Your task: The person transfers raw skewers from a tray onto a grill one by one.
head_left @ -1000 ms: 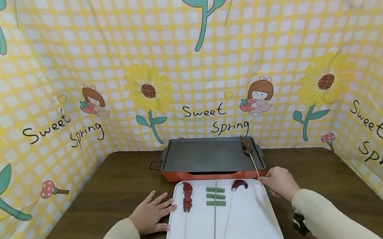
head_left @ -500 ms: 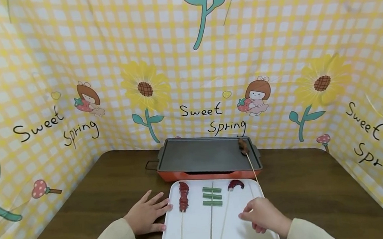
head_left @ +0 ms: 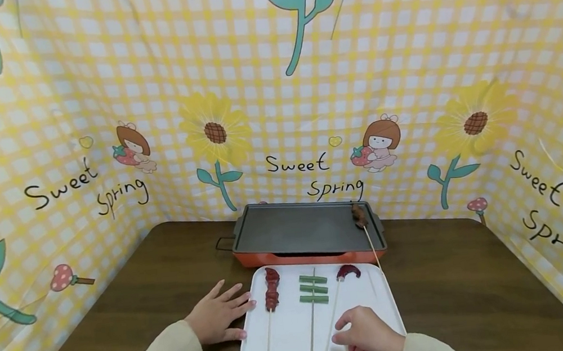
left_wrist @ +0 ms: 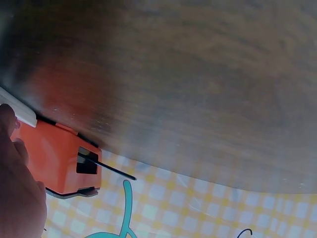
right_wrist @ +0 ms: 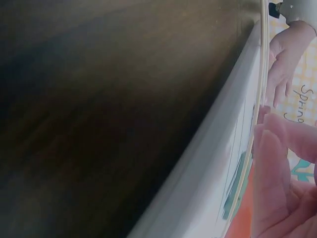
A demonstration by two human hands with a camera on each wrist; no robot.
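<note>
Shifts right hand (head_left: pixel 368 331) to red-curl skewer (head_left: pixel 342 272), lower centre — can't tell grip; rests left hand (head_left: pixel 217 319) spread — likely starting pickup.

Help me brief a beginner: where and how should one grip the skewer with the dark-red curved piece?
Probably pinch the bare stick below the curved piece, from the right: the stick is thin, the piece sits at its far end, and the green skewer lies on its left.

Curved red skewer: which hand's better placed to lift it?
Right hand, likely: it's near the stick of the curved skewer. Left hand is at the left edge of the tray, beyond the green skewer and straight red skewer.
</note>
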